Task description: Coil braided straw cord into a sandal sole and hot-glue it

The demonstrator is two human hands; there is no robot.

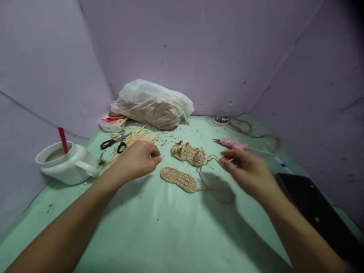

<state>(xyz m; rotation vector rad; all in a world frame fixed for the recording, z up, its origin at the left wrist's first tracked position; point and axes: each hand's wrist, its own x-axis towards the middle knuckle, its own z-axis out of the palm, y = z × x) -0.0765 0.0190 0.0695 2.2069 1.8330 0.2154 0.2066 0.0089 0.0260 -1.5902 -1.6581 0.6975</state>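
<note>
My left hand [139,159] hovers left of two braided fibre soles, its fingers curled and thumb and fingertips pinched; anything between them is too small to make out. Slightly blurred, my right hand [250,168] is to the right of the soles, fingers bent near a loose strand of braided cord [212,156]. Whether it grips the strand cannot be told. The farther braided piece, a small slipper [189,153], has a strap and a white decoration at its toe. Nearer lies a flat oval sole [178,179], with cord trailing right from its end.
At left stand a white pot [64,172] with a red handle in it, black-handled scissors [113,143] and straw strips [139,136]. Behind are a plastic bag [155,108] of fibre and a small box [113,123]. A pink glue gun [231,144], bead container [221,120] and dark phone [315,212] lie right.
</note>
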